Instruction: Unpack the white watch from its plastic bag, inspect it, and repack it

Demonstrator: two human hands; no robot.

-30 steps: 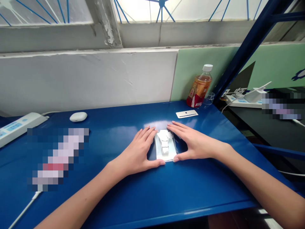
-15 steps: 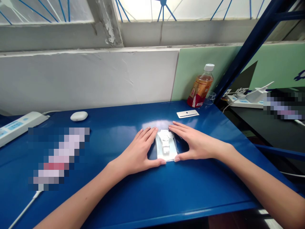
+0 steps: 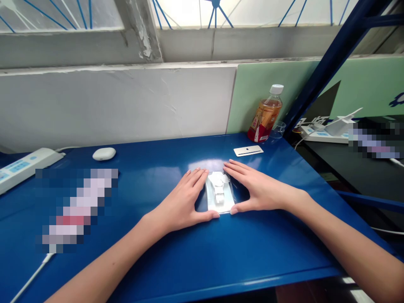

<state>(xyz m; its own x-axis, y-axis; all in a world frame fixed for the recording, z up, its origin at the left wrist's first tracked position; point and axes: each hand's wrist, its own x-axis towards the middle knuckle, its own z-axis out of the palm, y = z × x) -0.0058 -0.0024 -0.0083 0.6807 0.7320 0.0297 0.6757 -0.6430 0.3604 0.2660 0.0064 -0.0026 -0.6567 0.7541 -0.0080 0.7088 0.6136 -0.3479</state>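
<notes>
A small clear plastic packet (image 3: 224, 205) lies flat on the blue desk (image 3: 221, 256), with a pale card and a white moulded piece (image 3: 219, 189) inside; I cannot make out what kind of piece it is. My left hand (image 3: 186, 198) rests along the packet's left edge, fingers stretched out and thumb at its near corner. On the opposite side, my right hand (image 3: 252, 187) touches the right edge, its fingers extended toward the far corner and its thumb at the near one. Both hands are open and frame the packet between them without gripping it.
Behind the right hand are a white card (image 3: 248, 151) and a bottle of amber drink (image 3: 266, 115). To the left lie a white earbud case (image 3: 104, 154), a power strip (image 3: 30, 168) and a blurred-out device (image 3: 80, 206) on a white cable. A blue metal post (image 3: 325, 63) slants up at right.
</notes>
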